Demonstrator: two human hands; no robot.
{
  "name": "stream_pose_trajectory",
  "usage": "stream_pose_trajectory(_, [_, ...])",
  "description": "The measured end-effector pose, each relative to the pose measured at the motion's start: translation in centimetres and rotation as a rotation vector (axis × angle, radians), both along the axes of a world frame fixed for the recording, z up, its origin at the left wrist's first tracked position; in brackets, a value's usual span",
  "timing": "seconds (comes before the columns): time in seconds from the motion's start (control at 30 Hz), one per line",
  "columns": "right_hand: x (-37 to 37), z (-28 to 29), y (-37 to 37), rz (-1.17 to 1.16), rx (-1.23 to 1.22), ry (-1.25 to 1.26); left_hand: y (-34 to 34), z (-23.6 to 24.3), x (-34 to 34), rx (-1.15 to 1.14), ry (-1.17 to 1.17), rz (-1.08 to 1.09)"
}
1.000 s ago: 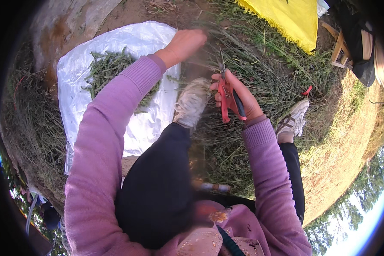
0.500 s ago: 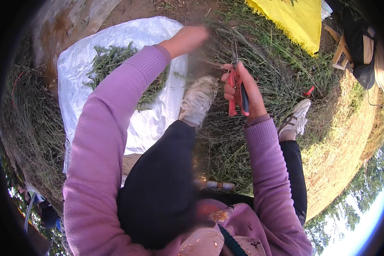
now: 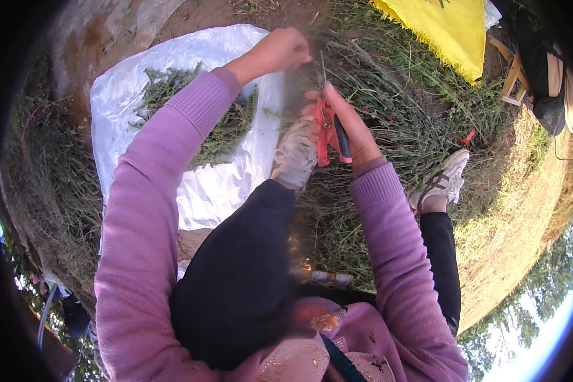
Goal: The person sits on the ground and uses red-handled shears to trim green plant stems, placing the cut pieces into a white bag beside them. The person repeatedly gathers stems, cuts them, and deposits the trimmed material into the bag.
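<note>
My left hand is raised above the top edge of the white plastic sheet, fingers pinched on something blurred that I cannot make out. My right hand grips red-handled snips with dark inner grip, blades pointing up just below my left fingertips; whether they touch anything is unclear. A pile of green sprigs lies on the sheet under my left forearm. Long cut stems lie on the ground to the right of my hands.
My shoes rest among the stems. A yellow sack is at top right, beside a wooden frame and dark bags. A small red object lies on the stems. A tube lies by my lap.
My right hand has risen with the snips and, in the last half second, shifted left toward my left hand. My left hand has moved slightly upward, still pinched.
</note>
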State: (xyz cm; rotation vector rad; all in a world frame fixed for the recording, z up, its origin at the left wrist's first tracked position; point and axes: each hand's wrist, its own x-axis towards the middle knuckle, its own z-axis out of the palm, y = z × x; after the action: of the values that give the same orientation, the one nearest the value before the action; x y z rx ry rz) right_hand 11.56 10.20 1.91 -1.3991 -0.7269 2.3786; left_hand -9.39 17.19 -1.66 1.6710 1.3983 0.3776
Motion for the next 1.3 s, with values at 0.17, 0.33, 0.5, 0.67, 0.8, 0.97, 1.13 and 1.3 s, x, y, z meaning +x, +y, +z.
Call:
stream_pose_trajectory(0.17, [0.1,-0.2,1.0,-0.073,-0.013,0.042,-1.6,1.9,0.1,0.057,0.021,0.005])
stream_pose_trajectory(0.33, [2.8,0.8,1.2,-0.137,-0.004,0.004,-2.3,5.4,-5.1,0.107,0.123,0.103])
stream_pose_trajectory(0.5, [4.4,1.7,0.4,-0.15,0.058,0.038,-4.0,5.3,-9.7,0.752,0.732,0.094])
stream_pose_trajectory(0.67, [4.8,2.7,-0.8,-0.157,0.077,0.064,-3.6,0.7,0.8,0.514,0.344,-0.235])
stream_pose_trajectory(0.8, [5.5,2.8,-1.2,-0.184,0.067,0.067,-2.7,-2.8,4.2,0.383,0.327,-0.294])
stream_pose_trajectory(0.97, [6.1,3.0,-1.7,-0.191,0.066,0.048,-1.8,-3.7,4.7,0.34,0.368,-0.331])
stream_pose_trajectory(1.13, [5.8,3.3,-1.9,-0.187,0.06,0.03,-2.6,-5.0,5.3,0.376,0.386,-0.296])
stream_pose_trajectory(1.3, [6.4,3.0,-2.0,-0.186,0.071,0.051,-1.0,-4.1,5.4,0.649,0.417,-0.273])
